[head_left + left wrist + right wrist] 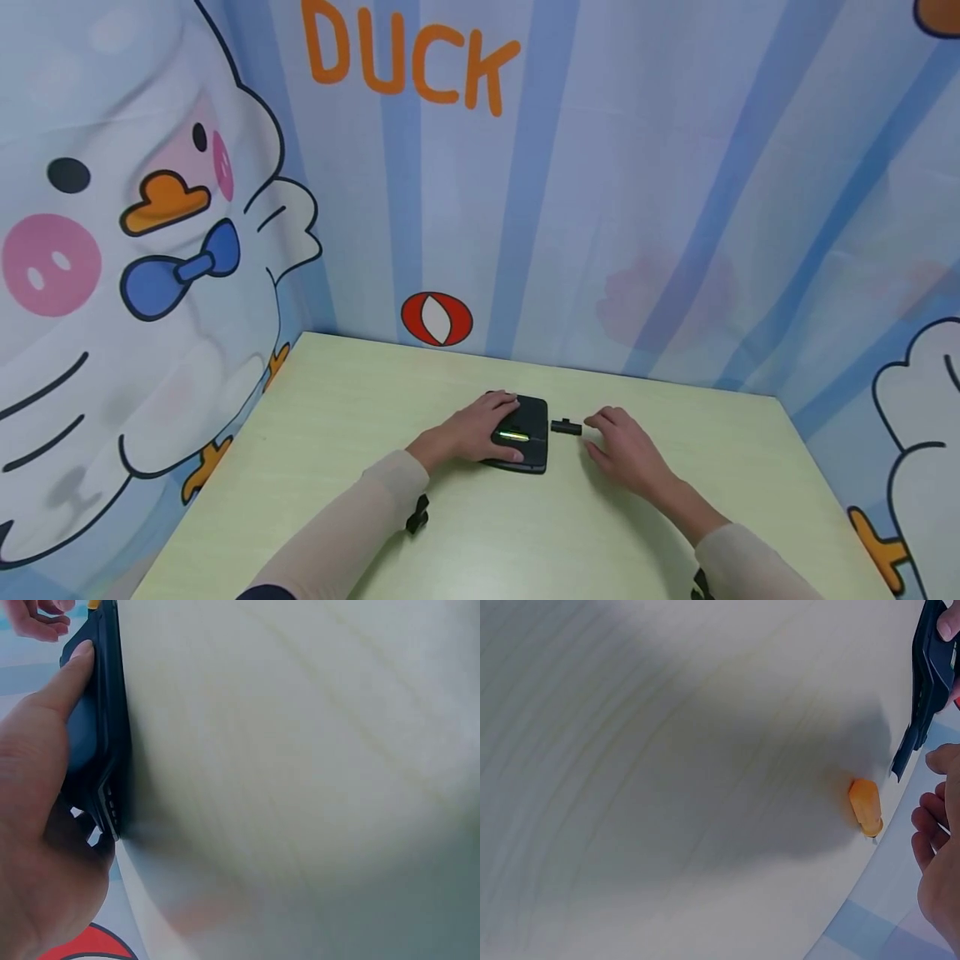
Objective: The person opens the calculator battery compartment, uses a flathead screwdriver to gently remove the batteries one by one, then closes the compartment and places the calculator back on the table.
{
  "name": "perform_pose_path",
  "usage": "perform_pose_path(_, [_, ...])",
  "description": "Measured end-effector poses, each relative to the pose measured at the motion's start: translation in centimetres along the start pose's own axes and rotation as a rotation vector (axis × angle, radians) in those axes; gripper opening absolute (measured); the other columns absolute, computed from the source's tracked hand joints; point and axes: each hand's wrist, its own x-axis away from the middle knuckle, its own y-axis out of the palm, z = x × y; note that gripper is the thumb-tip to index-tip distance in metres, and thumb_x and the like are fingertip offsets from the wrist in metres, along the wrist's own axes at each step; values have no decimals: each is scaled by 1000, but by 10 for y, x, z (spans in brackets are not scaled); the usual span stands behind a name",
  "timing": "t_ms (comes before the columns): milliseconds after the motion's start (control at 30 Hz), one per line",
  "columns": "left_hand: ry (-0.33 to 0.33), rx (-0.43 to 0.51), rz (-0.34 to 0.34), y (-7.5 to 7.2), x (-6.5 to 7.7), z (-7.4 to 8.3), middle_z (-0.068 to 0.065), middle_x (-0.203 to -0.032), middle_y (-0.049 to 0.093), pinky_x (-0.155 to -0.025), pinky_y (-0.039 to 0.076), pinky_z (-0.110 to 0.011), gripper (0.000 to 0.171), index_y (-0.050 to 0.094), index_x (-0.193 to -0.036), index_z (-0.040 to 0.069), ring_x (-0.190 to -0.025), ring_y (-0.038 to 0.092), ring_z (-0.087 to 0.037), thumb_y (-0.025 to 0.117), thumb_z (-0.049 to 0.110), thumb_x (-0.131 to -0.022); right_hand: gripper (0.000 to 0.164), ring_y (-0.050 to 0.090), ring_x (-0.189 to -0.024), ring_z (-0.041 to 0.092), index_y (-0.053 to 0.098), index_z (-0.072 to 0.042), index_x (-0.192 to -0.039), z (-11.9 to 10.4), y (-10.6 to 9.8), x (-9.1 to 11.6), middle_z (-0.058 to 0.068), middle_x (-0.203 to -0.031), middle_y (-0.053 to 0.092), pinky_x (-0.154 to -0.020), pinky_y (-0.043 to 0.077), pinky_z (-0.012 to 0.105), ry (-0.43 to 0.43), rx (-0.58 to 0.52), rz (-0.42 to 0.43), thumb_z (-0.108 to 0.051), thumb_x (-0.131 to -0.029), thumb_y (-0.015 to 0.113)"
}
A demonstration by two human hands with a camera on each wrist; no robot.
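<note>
My left hand (480,429) grips the left part of a flat black device (534,429) that lies on the table. Its thumb (71,675) lies straight over the device's top, and the other fingers reach over toward the far edge. A short yellow-green strip (513,436) shines on the device's face. Just right of the device lies a small black bar (566,427) with a nub. My right hand (622,446) hovers at the bar's right end, fingers loosely bent and holding nothing. The right wrist view shows a small orange piece (865,804) near the device's end.
The pale wooden table (465,558) ends at a cloth wall (630,167) with blue stripes and duck drawings behind and at both sides. Black straps (417,515) sit at the sleeves.
</note>
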Motion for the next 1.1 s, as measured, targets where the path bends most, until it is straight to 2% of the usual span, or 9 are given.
perform_pose_path(600, [-18, -12, -5, 0, -2, 1, -1, -173, 29, -124, 34, -44, 99, 36, -167, 18, -160, 24, -23, 69, 71, -91, 28, 61, -95, 27, 74, 3, -111, 13, -6, 17, 12, -104, 67, -84, 57, 47, 54, -53, 40, -9, -88, 85])
perform_pose_path(833, [-18, -7, -4, 0, -1, 1, 0, -173, 28, -124, 35, -45, 99, 35, -167, 18, -160, 23, -23, 69, 71, -91, 21, 59, -96, 29, 69, 2, -105, 16, -7, 21, 10, -100, 63, -84, 57, 48, 172, -82, 13, -8, -90, 80])
perform_pose_path(1100, [-18, -3, 0, -3, 1, 3, -1, -173, 29, -124, 35, -45, 99, 36, -167, 17, -160, 24, -23, 70, 70, -91, 25, 60, -97, 31, 69, 3, -106, 21, -1, 21, 9, -99, 63, -85, 57, 49, 284, -77, -35, -14, -91, 79])
